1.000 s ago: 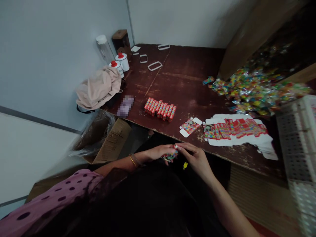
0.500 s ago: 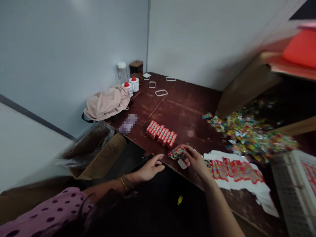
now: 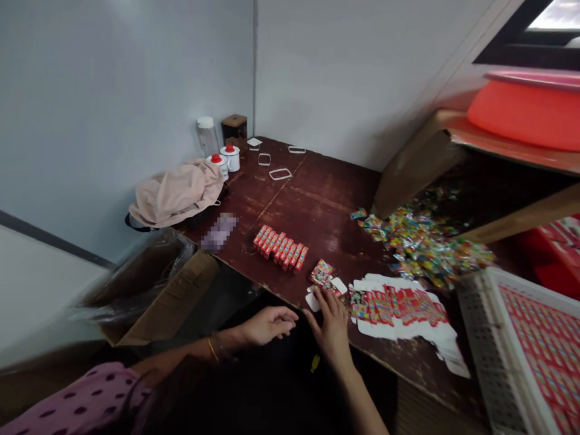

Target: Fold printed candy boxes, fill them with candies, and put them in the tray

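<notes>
My right hand [image 3: 331,326] reaches over the table edge with fingers spread, their tips on a small red printed carton with white flaps [image 3: 338,286]. Part of this carton is hidden under the fingers. Just beyond it lies another small colourful box [image 3: 321,272]. My left hand [image 3: 270,325] hovers in front of the edge, fingers loosely bent, with nothing visible in it. A row of small red boxes [image 3: 281,248] stands further left on the table. To the right, flat unfolded cartons [image 3: 399,305] lie overlapping in a fanned strip.
Shiny wrapped sweets [image 3: 421,241] spill from a cardboard box [image 3: 408,160] on the dark red table [image 3: 335,211]. A white crate [image 3: 489,338] of red boxes stands at right. Lidded mugs [image 3: 230,158] and a beige cloth bag [image 3: 176,193] sit back left; an open carton [image 3: 181,302] is below.
My right hand has let go of the colourful box, which now lies on the table, and has moved nearer to me onto the flapped carton. My left hand's fingers have bent inward. The view has turned right.
</notes>
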`<state>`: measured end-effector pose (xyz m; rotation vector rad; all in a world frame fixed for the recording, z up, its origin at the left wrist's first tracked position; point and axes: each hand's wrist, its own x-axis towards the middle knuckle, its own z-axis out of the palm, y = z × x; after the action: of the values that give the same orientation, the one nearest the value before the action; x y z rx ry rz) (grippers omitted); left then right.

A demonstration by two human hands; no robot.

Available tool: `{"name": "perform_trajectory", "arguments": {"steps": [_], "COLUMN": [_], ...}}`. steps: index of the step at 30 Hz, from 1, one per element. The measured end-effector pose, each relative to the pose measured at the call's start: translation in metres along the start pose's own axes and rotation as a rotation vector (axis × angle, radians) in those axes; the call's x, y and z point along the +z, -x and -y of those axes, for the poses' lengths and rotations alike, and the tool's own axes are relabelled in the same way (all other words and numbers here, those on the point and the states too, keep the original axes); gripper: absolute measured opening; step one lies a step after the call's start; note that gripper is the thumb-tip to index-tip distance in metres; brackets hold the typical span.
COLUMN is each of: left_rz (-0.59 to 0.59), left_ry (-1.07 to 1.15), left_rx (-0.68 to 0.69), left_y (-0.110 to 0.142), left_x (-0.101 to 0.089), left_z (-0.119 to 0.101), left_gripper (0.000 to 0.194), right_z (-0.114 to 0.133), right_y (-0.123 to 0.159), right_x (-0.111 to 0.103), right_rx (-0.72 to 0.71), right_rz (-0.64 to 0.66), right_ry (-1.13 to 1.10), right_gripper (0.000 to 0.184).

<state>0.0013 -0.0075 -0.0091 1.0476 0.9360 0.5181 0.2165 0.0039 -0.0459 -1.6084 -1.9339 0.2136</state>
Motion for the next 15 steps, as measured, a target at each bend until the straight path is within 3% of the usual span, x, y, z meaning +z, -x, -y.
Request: {"name": "perform_trajectory", "arguments": {"steps": [4, 8, 10, 13, 15], "left_rz": [0.054, -0.018, -0.206, -0.639, -0.81], "left_ry": [-0.068, -0.156, -0.233, -0.447, -0.624], "left_rx": [0.122, 0.269, 0.378, 0.54, 0.562], "left_y": [-0.01, -0.009, -0.007, -0.014, -0.026], "left_x": [0.012, 0.001, -0.022, -0.073, -0.106], "left_z": [-0.021, -0.045, -0.059, -0.081, -0.091], "left_gripper": [0.033, 0.031, 0.029, 0.026, 0.028], "right_z": [-0.002, -0.018, -0.021, -0.009, 0.007], "right_y": [-0.029, -0.079, -0.095, -0.111, -0.122], "right_x": [0.001, -0.005, -0.009, -0.009, -0.003], "right_rx": [0.052, 0.019, -0.014, -0.09, -0.109], "right_rz": [-0.054, 0.145, 0.254, 0.347, 0.379], "right_ry": [0.082, 0.189, 0.239, 0.273, 0.27], "right_gripper": [0.05, 0.067, 0.06, 0.049, 0.047]}}
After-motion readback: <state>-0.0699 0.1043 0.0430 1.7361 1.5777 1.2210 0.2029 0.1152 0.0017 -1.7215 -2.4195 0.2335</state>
